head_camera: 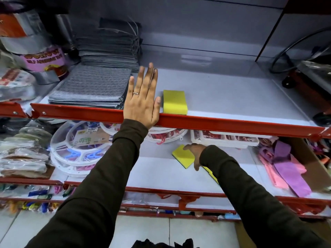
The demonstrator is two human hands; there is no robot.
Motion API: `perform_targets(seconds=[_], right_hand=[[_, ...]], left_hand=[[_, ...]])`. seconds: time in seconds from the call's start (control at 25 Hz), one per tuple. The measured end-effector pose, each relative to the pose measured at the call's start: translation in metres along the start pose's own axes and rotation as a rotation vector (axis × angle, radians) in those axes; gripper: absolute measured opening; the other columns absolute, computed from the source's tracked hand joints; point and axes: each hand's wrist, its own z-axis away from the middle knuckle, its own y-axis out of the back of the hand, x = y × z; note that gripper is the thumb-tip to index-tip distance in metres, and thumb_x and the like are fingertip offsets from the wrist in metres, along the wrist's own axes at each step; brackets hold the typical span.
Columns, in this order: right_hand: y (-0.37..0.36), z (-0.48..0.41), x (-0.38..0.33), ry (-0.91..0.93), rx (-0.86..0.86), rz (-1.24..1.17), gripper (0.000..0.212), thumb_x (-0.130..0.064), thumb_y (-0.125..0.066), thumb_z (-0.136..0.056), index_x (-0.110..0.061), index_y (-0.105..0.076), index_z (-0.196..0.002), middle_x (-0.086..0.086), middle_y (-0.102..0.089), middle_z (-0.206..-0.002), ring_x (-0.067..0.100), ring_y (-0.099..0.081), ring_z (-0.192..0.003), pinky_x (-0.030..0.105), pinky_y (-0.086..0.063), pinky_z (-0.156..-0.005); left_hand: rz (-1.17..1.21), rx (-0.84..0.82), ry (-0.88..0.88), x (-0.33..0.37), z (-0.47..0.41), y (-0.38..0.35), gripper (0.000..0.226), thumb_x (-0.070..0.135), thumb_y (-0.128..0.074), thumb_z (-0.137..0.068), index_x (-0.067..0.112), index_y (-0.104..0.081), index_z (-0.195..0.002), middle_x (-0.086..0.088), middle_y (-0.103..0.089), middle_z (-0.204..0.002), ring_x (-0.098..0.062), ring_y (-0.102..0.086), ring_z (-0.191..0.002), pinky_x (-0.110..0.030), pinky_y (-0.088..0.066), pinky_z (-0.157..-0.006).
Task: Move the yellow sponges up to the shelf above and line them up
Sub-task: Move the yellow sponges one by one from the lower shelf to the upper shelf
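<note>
Landmark: red front rail (215,122) of the upper shelf (223,90). Shelf above it mostly bare, so there's room for a row. Grey cloth stack (91,88) sits behind the rail at its left end and bounds the row on that side. Left hand (141,102) lies flat over the rail, fingers spread, holding nothing, thumb touching the placed yellow sponge (174,102). Looks like it's squaring that sponge, which sits just behind the rail, as the row's first piece. Below the rail, right hand (196,153) grips a second sponge (182,155), tilted, likely to lift it. A third sponge (212,173) is mostly hidden by the sleeve, probably the same kind.
</note>
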Motion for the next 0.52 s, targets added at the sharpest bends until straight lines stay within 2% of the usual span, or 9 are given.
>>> perform_targets(seconds=[0.12, 0.24, 0.36, 0.52], right_hand=[[-0.018, -0.035, 0.01, 0.037, 0.113, 0.042, 0.1, 0.004, -0.068, -0.074, -0.018, -0.011, -0.154, 0.007, -0.013, -0.163, 0.025, -0.019, -0.149, 0.034, -0.026, -0.119], [-0.031, -0.06, 0.018, 0.081, 0.153, 0.157, 0.096, 0.008, -0.055, -0.078, -0.019, -0.004, -0.155, 0.004, -0.001, -0.165, 0.023, -0.005, -0.152, 0.04, -0.015, -0.123], [-0.038, -0.08, 0.018, 0.114, 0.124, 0.274, 0.08, 0.002, -0.043, -0.089, -0.016, -0.002, -0.155, 0.004, 0.001, -0.165, 0.025, 0.0, -0.152, 0.046, -0.013, -0.123], [-0.045, -0.094, 0.015, 0.115, 0.091, 0.326, 0.071, -0.012, -0.041, -0.096, -0.02, -0.003, -0.155, 0.004, -0.002, -0.165, 0.028, 0.0, -0.152, 0.05, -0.01, -0.122]], left_hand=[[-0.001, 0.008, -0.006, -0.001, 0.0, -0.003, 0.073, 0.034, -0.031, -0.099, 0.008, -0.008, -0.163, -0.013, -0.012, -0.17, -0.03, -0.008, -0.159, -0.042, 0.006, -0.13], [0.003, 0.012, -0.006, -0.001, 0.0, -0.005, 0.073, 0.034, -0.03, -0.099, 0.007, -0.008, -0.163, -0.013, -0.013, -0.17, -0.027, -0.004, -0.16, -0.043, 0.006, -0.13], [0.005, 0.014, -0.014, -0.002, 0.0, -0.005, 0.072, 0.035, -0.028, -0.099, 0.007, -0.009, -0.163, -0.014, -0.014, -0.17, -0.031, -0.009, -0.159, -0.044, 0.004, -0.13], [0.002, 0.016, -0.013, -0.003, -0.001, -0.006, 0.072, 0.034, -0.03, -0.099, 0.005, -0.012, -0.162, -0.016, -0.016, -0.169, -0.033, -0.012, -0.158, -0.045, 0.003, -0.13]])
